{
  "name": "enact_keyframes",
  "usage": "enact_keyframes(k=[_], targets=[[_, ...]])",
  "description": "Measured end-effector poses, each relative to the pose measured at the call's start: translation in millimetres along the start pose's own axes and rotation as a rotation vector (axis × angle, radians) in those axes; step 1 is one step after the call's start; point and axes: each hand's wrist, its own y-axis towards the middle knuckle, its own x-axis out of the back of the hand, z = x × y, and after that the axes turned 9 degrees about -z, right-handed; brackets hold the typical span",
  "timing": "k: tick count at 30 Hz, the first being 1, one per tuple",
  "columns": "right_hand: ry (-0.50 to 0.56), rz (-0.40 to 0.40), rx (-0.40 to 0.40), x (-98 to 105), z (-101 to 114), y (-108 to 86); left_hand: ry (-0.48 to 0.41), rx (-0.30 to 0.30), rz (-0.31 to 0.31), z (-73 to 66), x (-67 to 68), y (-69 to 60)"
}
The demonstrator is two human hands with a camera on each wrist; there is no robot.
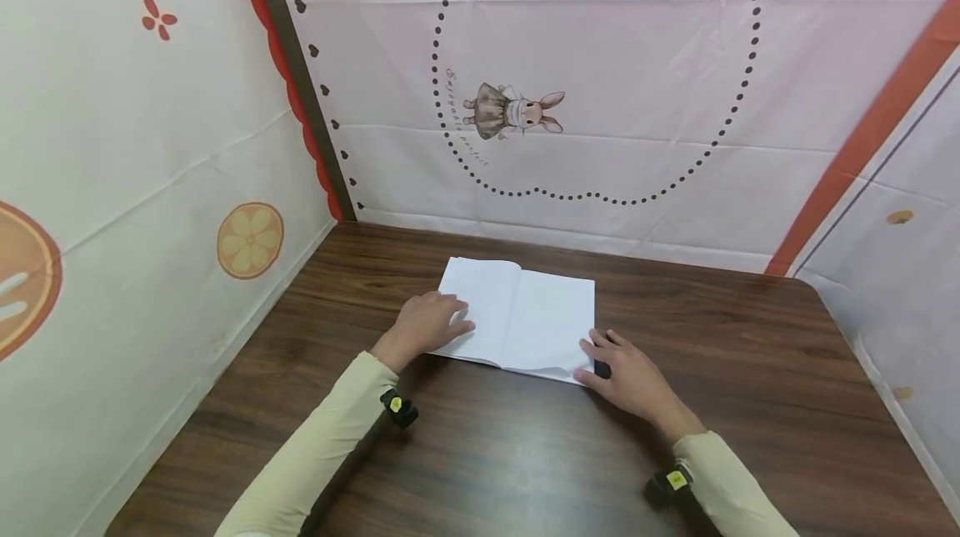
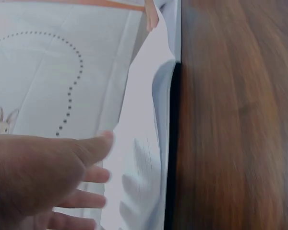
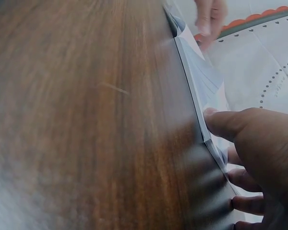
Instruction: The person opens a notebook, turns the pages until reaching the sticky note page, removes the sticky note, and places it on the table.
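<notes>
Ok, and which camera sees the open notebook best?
The head view. It looks down on the notebook, so you can see both open pages and the fold between them. The left wrist view shows it at a slant, cut off by the picture's edge. The right wrist view shows just a narrow, slanting strip.

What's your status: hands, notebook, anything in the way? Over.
Left hand over left page; right hand at right page, lower corner. Notebook open on table. Nothing visible in either hand's way.
</notes>
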Motion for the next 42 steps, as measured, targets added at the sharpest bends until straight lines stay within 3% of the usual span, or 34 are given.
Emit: enact_keyframes(k=[5, 8, 11, 14, 18, 23, 31, 37, 42], targets=[[-0.004, 0.004, 0.001, 1, 0, 0.7, -0.013, -0.119, -0.205, -20.7, -6.4, 16.4], [-0.008, 0.010, -0.004, 1, -1, 1.0, -0.067, -0.235, -0.275, -33.8, -12.2, 25.6], [-0.012, 0.018, -0.011, 0, -1, 1.3, -0.119, -0.357, -0.275, -47.4, -17.8, 32.0], [-0.013, 0.024, -0.014, -2, -2, 2.3, -0.135, -0.461, -0.234, -60.3, -23.2, 35.0], [-0.015, 0.020, -0.010, -3, -2, 3.0, -0.108, -0.545, -0.166, -76.4, -31.2, 34.3], [-0.017, 0.018, -0.010, -1, -1, 2.4, -0.057, -0.600, -0.117, -93.2, -42.7, 30.9], [-0.006, 0.022, -0.019, 1, -2, 0.8, -0.028, -0.661, -0.136, -108.2, -56.3, 36.5], [-0.001, 0.014, -0.003, 0, -2, 0.9, 0.013, -0.654, -0.130, -115.6, -54.3, 40.9], [-0.004, 0.020, -0.008, 0, -3, 1.2, 0.104, -0.664, -0.151, -119.9, -48.4, 41.5]])
